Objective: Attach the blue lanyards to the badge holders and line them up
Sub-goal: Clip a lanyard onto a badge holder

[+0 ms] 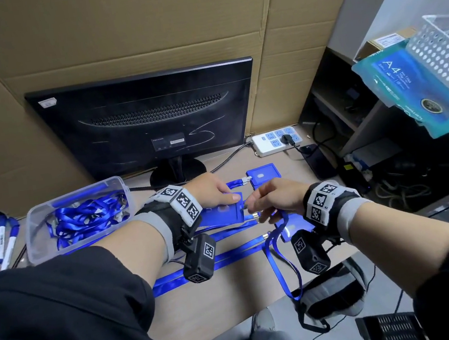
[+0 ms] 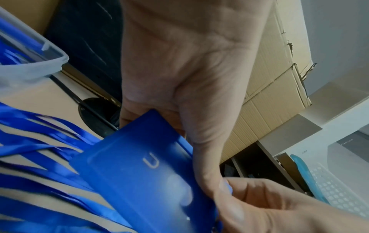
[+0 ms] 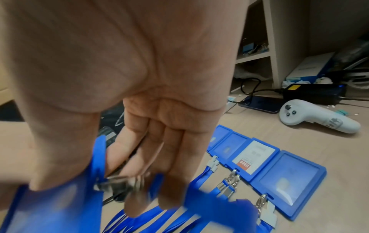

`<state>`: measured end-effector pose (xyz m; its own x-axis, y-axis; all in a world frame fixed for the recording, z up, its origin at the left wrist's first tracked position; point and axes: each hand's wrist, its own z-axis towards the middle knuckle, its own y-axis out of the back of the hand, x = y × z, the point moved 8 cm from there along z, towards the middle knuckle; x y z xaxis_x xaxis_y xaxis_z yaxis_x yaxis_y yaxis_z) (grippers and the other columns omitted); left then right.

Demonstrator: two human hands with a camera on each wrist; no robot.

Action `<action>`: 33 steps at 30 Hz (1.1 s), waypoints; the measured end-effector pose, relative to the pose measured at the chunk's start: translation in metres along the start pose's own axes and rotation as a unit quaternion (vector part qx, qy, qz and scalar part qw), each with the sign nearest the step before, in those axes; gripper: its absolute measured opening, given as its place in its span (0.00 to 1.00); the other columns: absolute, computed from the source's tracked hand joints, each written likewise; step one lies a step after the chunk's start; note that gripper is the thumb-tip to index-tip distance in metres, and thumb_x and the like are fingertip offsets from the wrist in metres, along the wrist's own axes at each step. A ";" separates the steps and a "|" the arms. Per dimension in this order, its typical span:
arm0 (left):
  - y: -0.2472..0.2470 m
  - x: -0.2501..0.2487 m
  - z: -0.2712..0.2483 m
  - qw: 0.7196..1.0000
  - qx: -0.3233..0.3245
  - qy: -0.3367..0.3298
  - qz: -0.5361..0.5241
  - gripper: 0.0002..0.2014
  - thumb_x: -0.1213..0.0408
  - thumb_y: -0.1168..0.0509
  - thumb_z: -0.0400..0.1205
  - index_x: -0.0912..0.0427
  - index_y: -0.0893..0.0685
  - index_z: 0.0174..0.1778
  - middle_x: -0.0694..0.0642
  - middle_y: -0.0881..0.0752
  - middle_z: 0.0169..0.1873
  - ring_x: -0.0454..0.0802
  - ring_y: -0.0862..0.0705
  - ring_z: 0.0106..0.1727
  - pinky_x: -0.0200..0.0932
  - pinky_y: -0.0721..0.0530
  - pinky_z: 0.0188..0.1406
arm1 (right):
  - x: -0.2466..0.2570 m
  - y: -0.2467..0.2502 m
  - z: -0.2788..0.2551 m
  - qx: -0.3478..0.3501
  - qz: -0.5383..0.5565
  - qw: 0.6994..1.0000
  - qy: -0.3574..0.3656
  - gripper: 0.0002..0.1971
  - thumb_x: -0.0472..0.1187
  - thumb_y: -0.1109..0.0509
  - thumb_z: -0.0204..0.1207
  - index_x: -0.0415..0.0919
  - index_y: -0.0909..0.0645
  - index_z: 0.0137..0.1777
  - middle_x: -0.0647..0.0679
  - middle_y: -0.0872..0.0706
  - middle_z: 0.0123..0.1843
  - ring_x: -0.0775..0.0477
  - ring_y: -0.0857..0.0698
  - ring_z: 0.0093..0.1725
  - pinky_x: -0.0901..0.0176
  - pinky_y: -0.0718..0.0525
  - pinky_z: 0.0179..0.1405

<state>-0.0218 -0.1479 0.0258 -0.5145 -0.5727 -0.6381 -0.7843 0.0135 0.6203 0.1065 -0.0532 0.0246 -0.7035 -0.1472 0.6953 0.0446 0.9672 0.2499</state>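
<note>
While left hand (image 1: 214, 189) grips badge holder (image 1: 223, 214), right hand (image 1: 274, 199) pinches lanyard clip (image 1: 254, 216) at its edge.

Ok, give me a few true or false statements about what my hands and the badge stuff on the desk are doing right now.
1. The left hand grips a blue badge holder. True.
2. The right hand is empty and flat on the desk. False: its fingers pinch a metal lanyard clip at the holder's edge.
3. The clear plastic bin holds loose blue lanyards. True.
4. No badge holder has a lanyard attached yet. False: the row of finished badge holders already has clips on.
5. The monitor shows its lit screen. False: its back faces us.
</note>
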 end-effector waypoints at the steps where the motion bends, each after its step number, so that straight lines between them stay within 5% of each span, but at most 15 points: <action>1: -0.001 -0.001 -0.001 1.000 0.015 0.004 -0.001 0.18 0.42 0.28 0.79 0.49 0.12 0.27 0.41 0.18 0.21 0.38 0.25 0.23 0.35 0.26 0.32 | 0.001 -0.004 -0.002 0.018 0.002 1.000 -0.006 0.06 0.39 0.22 0.78 0.38 0.14 0.50 0.46 0.10 0.44 0.43 0.11 0.42 0.51 0.12 0.44; 5: -0.003 -0.005 0.002 0.999 0.002 0.012 -0.037 0.15 0.43 0.19 0.69 0.51 0.09 0.32 0.40 0.18 0.22 0.39 0.23 0.27 0.35 0.26 0.33 | 0.005 -0.016 -0.002 0.045 0.000 0.999 0.002 0.13 0.39 0.19 0.74 0.38 0.20 0.52 0.42 0.13 0.36 0.40 0.10 0.43 0.41 0.10 0.59; 7: 0.005 -0.003 0.001 0.992 -0.063 0.018 -0.107 0.20 0.46 0.15 0.65 0.56 0.08 0.44 0.47 0.14 0.32 0.44 0.19 0.33 0.39 0.20 0.37 | 0.006 -0.016 0.000 0.031 0.040 0.999 0.008 0.11 0.34 0.22 0.77 0.36 0.21 0.54 0.42 0.14 0.34 0.40 0.10 0.41 0.40 0.09 0.58; 11: 0.013 0.017 -0.004 0.949 -0.161 0.078 -0.260 0.42 0.44 0.13 0.59 0.52 0.26 0.64 0.51 0.18 0.56 0.48 0.14 0.55 0.49 0.14 0.59 | 0.011 -0.006 0.000 -0.014 0.145 0.989 0.028 0.13 0.25 0.29 0.80 0.37 0.26 0.58 0.45 0.17 0.28 0.46 0.12 0.32 0.49 0.06 0.40; 13: 0.007 0.018 -0.004 0.921 -0.138 0.090 -0.352 0.40 0.47 0.14 0.62 0.51 0.27 0.64 0.55 0.17 0.59 0.53 0.11 0.56 0.56 0.11 0.59 | 0.013 -0.003 -0.003 -0.023 0.187 0.982 0.032 0.16 0.20 0.34 0.80 0.36 0.27 0.63 0.44 0.17 0.29 0.48 0.12 0.30 0.54 0.09 0.31; 15: 0.006 0.012 -0.008 0.905 -0.118 0.074 -0.401 0.26 0.51 0.18 0.70 0.51 0.22 0.58 0.56 0.10 0.53 0.55 0.09 0.53 0.59 0.10 0.57 | 0.014 -0.002 -0.003 -0.015 0.235 0.971 0.037 0.24 0.18 0.36 0.80 0.40 0.27 0.72 0.37 0.14 0.41 0.45 0.10 0.34 0.54 0.11 0.32; 19: -0.004 -0.012 -0.014 0.855 -0.006 0.013 -0.518 0.17 0.54 0.27 0.81 0.60 0.14 0.62 0.61 0.09 0.57 0.61 0.11 0.52 0.55 0.13 0.57 | 0.020 0.000 0.003 -0.029 0.327 0.943 0.057 0.15 0.27 0.36 0.85 0.33 0.24 0.70 0.32 0.12 0.63 0.36 0.08 0.55 0.45 0.08 0.51; 21: -0.011 -0.022 -0.015 0.831 0.044 0.010 -0.555 0.19 0.56 0.29 0.84 0.63 0.17 0.67 0.65 0.11 0.62 0.65 0.10 0.57 0.58 0.13 0.61 | 0.021 0.001 0.008 -0.035 0.354 0.933 0.061 0.15 0.33 0.35 0.85 0.25 0.24 0.69 0.32 0.13 0.63 0.31 0.12 0.63 0.37 0.13 0.64; 24: -0.022 -0.032 -0.018 0.858 0.099 0.017 -0.503 0.20 0.54 0.36 0.88 0.63 0.21 0.72 0.65 0.11 0.62 0.65 0.10 0.57 0.55 0.11 0.57 | 0.023 0.007 0.009 -0.066 0.322 0.942 0.071 0.07 0.30 0.33 0.85 0.30 0.21 0.60 0.38 0.12 0.49 0.43 0.09 0.46 0.51 0.08 0.47; 26: -0.029 -0.029 -0.018 0.867 0.116 0.033 -0.483 0.20 0.54 0.39 0.90 0.62 0.21 0.73 0.62 0.09 0.54 0.62 0.10 0.48 0.50 0.11 0.45 | 0.021 0.014 0.009 -0.101 0.300 0.946 0.076 0.12 0.30 0.29 0.81 0.37 0.21 0.63 0.41 0.10 0.49 0.45 0.12 0.44 0.60 0.15 0.36; 30: -0.034 -0.005 -0.012 0.920 0.093 0.060 -0.377 0.19 0.54 0.39 0.90 0.67 0.15 0.63 0.54 0.18 0.31 0.49 0.31 0.26 0.45 0.24 0.33 | 0.009 0.036 0.005 -0.217 0.252 0.941 0.055 0.24 0.35 0.20 0.74 0.49 0.27 0.64 0.48 0.11 0.41 0.47 0.14 0.41 0.53 0.19 0.45; 33: -0.035 0.006 -0.017 0.949 0.111 0.092 -0.280 0.18 0.49 0.40 0.89 0.58 0.10 0.58 0.49 0.31 0.27 0.46 0.41 0.23 0.40 0.29 0.25 | 0.005 0.045 0.001 -0.259 0.165 0.950 0.048 0.28 0.36 0.19 0.73 0.55 0.28 0.66 0.47 0.13 0.42 0.47 0.17 0.37 0.56 0.19 0.36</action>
<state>0.0085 -0.1659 0.0079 0.0571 -0.6736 -0.7369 -0.9811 -0.1744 0.0833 0.1044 -0.0101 0.0384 -0.5247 0.1038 0.8449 0.6122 0.7357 0.2898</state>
